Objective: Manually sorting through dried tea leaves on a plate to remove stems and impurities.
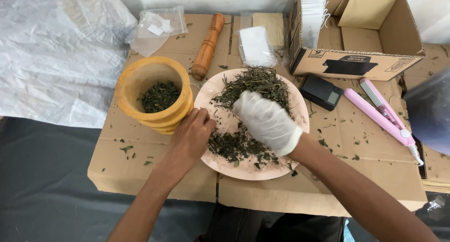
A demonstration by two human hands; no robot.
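Two hands work the plate (206,94): gloved right hand (268,121) cupped over dried leaves (255,85) at 12 o'clock; bare left hand (191,138) pinches bits at its 9 o'clock edge.

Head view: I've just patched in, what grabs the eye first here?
The round pink plate at centre, heaped with dried green herbs, where the white-gloved right hand presses into the pile and the bare left hand touches the plate's left rim. Left of it stands a yellow wooden mortar holding crushed leaves, its pestle lying behind.
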